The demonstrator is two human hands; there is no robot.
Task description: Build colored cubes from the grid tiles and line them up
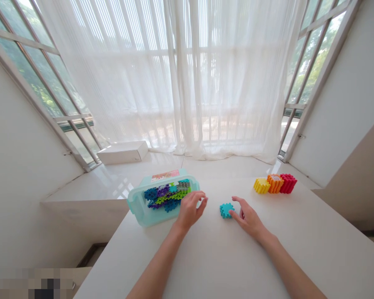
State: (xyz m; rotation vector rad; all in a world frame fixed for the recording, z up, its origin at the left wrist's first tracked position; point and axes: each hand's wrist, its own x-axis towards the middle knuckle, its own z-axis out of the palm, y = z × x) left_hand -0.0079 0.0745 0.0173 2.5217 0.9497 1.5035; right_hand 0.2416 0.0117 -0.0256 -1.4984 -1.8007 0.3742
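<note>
On the white table, a small stack of teal notched tiles (226, 210) lies between my hands. My right hand (248, 219) is just right of it, thumb at the stack's edge, index finger stretched out apart from the thumb, the other fingers curled. My left hand (190, 210) is over the right rim of a pale aqua bin (143, 213), thumb and fingertips drawn together; nothing shows between them. Inside the bin are several interlocking tiles (168, 195) in blue, purple, lime, grey and teal, partly hidden by my left hand.
At the back right of the table (218, 261) stand yellow (261, 186), orange (274, 183) and red (288, 183) tile stacks in a row. A white box (123, 152) rests on the window ledge at the left. Sheer curtains (174, 83) hang behind the ledge.
</note>
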